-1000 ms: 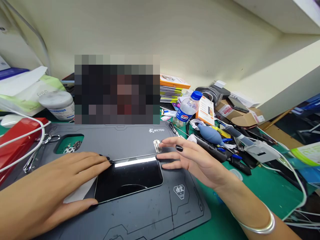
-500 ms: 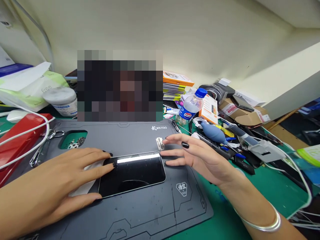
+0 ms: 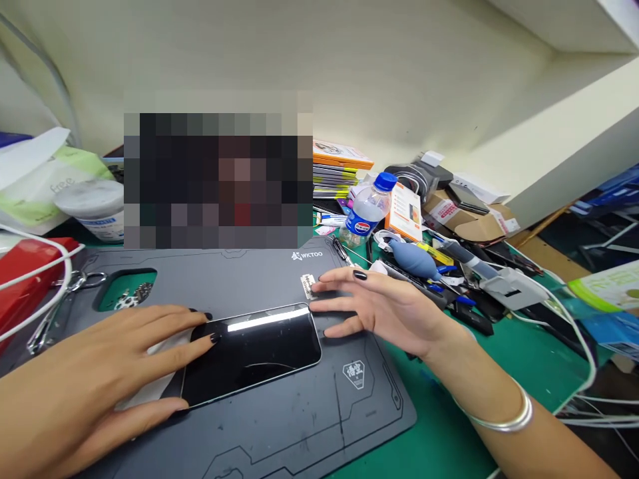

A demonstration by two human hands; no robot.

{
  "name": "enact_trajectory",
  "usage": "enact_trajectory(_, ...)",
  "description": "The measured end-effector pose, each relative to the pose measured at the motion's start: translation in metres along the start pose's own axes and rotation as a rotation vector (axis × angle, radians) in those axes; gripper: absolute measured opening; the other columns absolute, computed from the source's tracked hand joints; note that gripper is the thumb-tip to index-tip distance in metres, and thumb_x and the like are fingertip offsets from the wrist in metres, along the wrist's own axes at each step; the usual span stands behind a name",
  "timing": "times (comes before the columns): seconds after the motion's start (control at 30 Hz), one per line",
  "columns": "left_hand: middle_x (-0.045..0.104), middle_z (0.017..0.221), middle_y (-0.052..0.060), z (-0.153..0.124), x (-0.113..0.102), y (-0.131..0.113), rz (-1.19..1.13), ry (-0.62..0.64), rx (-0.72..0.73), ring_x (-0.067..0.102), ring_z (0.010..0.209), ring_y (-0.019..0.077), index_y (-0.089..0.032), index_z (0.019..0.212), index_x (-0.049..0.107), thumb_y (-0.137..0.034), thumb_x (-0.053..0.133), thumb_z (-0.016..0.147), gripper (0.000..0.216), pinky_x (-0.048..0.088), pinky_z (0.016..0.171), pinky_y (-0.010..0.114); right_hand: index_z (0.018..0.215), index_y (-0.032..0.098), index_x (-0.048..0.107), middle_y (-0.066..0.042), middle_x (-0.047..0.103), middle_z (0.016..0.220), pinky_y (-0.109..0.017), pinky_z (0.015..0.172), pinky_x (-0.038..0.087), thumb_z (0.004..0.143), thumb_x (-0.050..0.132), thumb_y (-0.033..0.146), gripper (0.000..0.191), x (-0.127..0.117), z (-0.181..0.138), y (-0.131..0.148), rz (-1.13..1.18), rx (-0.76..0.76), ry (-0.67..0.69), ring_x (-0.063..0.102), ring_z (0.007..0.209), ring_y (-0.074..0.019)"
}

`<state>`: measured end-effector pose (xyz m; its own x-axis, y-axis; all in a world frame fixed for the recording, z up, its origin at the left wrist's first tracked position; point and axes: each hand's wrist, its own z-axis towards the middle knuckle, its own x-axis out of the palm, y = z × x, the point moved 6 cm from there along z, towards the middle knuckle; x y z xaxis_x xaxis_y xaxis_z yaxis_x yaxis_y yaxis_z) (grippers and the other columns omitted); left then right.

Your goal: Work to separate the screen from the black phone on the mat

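Note:
A smartphone (image 3: 254, 359) with a black glass screen lies face up on the grey work mat (image 3: 279, 432). A bright strip of light and a curved line show on its glass. My left hand (image 3: 130, 359) rests over the phone's left end, fingers spread, the fingertips on the screen and the thumb at the near edge. Beneath that hand lies a whitish sheet (image 3: 154, 379), mostly covered. Off the phone's right end, my right hand (image 3: 379, 306) is held with fingers apart and nothing in it. Its fingertips are close to a thin razor blade (image 3: 307, 286) on the mat.
At left are tweezers (image 3: 44, 319), a red case (image 3: 30, 286), a white cable and a lidded tub (image 3: 94, 206). To the right stand a plastic bottle (image 3: 367, 209), a blue air blower (image 3: 412, 258), cluttered tools and an open cardboard box (image 3: 464, 219). A pixelated patch hides the back.
The whole view has shifted, so most things sit a little further left. Both hands keep nearly the same pose around the phone.

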<state>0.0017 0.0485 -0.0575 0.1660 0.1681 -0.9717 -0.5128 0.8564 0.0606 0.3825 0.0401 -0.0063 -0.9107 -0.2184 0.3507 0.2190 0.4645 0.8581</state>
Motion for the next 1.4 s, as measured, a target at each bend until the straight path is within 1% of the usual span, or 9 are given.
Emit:
enact_trajectory(0.13, 0.073, 0.174, -0.009, 0.000, 0.000, 0.002, -0.061, 0.024, -0.070, 0.081, 0.147, 0.0423, -0.053, 0.158, 0.073, -0.049, 0.075, 0.108, 0.050, 0.064, 0.127, 0.057, 0.120, 0.022, 0.088, -0.015, 0.082, 0.139, -0.044, 0.093, 0.077, 0.093, 0.097, 0.059, 0.046, -0.003, 0.003, -0.003, 0.046, 0.040, 0.013, 0.079, 0.141, -0.0386)
enact_trajectory(0.3, 0.076, 0.170, -0.008, 0.005, -0.008, -0.007, -0.054, 0.055, -0.062, 0.083, 0.144, 0.0391, -0.055, 0.161, 0.070, -0.049, 0.068, 0.111, 0.050, 0.071, 0.121, 0.055, 0.121, 0.021, 0.088, -0.015, 0.083, 0.139, -0.037, 0.087, 0.077, 0.097, 0.094, 0.056, 0.043, -0.004, 0.002, -0.003, 0.081, 0.058, 0.034, 0.079, 0.143, -0.0366)
enact_trajectory(0.63, 0.072, 0.175, -0.006, 0.003, 0.002, -0.005, -0.051, 0.026, -0.034, 0.079, 0.148, 0.0431, -0.056, 0.163, 0.070, -0.054, 0.077, 0.109, 0.055, 0.060, 0.129, 0.063, 0.120, 0.021, 0.086, -0.015, 0.084, 0.140, -0.037, 0.091, 0.076, 0.103, 0.088, 0.053, 0.036, -0.004, 0.004, -0.004, 0.099, 0.062, 0.020, 0.078, 0.142, -0.0337)
enact_trajectory(0.73, 0.075, 0.172, -0.007, 0.007, -0.004, -0.007, -0.069, 0.033, -0.040, 0.082, 0.144, 0.0407, -0.055, 0.162, 0.071, -0.051, 0.073, 0.110, 0.052, 0.065, 0.123, 0.057, 0.119, 0.021, 0.086, -0.014, 0.084, 0.135, -0.033, 0.083, 0.075, 0.103, 0.087, 0.056, 0.038, 0.006, 0.001, -0.004, 0.118, 0.080, 0.049, 0.083, 0.127, -0.0301)
enact_trajectory(0.83, 0.075, 0.173, -0.007, 0.006, -0.005, -0.006, -0.060, 0.055, -0.048, 0.081, 0.146, 0.0426, -0.055, 0.160, 0.072, -0.050, 0.073, 0.110, 0.051, 0.065, 0.125, 0.062, 0.115, 0.019, 0.086, -0.013, 0.082, 0.128, -0.036, 0.075, 0.075, 0.095, 0.095, 0.060, 0.047, 0.029, -0.008, -0.006, 0.139, 0.117, 0.127, 0.086, 0.105, -0.0284)
enact_trajectory(0.93, 0.073, 0.175, -0.008, 0.002, -0.002, -0.003, -0.059, 0.062, -0.067, 0.081, 0.146, 0.0449, -0.054, 0.160, 0.074, -0.052, 0.072, 0.110, 0.050, 0.064, 0.128, 0.064, 0.113, 0.021, 0.087, -0.011, 0.077, 0.130, -0.039, 0.081, 0.076, 0.091, 0.099, 0.063, 0.049, 0.039, -0.016, 0.001, 0.024, -0.001, 0.120, 0.084, 0.109, -0.0288)
enact_trajectory(1.07, 0.071, 0.177, -0.006, -0.001, 0.000, -0.005, -0.039, 0.089, -0.050, 0.078, 0.151, 0.0463, -0.058, 0.168, 0.066, -0.055, 0.068, 0.113, 0.056, 0.066, 0.125, 0.068, 0.117, 0.024, 0.086, -0.010, 0.080, 0.131, -0.037, 0.091, 0.071, 0.092, 0.103, 0.049, 0.039, 0.019, -0.014, 0.014, -0.255, -0.190, -0.063, 0.080, 0.110, -0.0249)
enact_trajectory(1.27, 0.072, 0.176, -0.002, -0.001, -0.001, -0.002, 0.008, 0.102, -0.052, 0.079, 0.150, 0.0429, -0.058, 0.167, 0.068, -0.052, 0.072, 0.112, 0.055, 0.066, 0.126, 0.064, 0.124, 0.022, 0.085, -0.014, 0.085, 0.134, -0.042, 0.097, 0.073, 0.094, 0.100, 0.060, 0.051, 0.006, -0.006, 0.009, -0.279, -0.097, -0.027, 0.085, 0.114, -0.0278)
enact_trajectory(1.4, 0.076, 0.170, -0.005, 0.007, -0.008, -0.006, -0.058, 0.051, -0.056, 0.083, 0.145, 0.0415, -0.058, 0.164, 0.070, -0.050, 0.071, 0.113, 0.051, 0.068, 0.122, 0.063, 0.124, 0.023, 0.088, -0.013, 0.083, 0.138, -0.037, 0.097, 0.072, 0.094, 0.101, 0.060, 0.050, 0.008, -0.009, 0.007, -0.295, -0.059, -0.007, 0.085, 0.120, -0.0271)
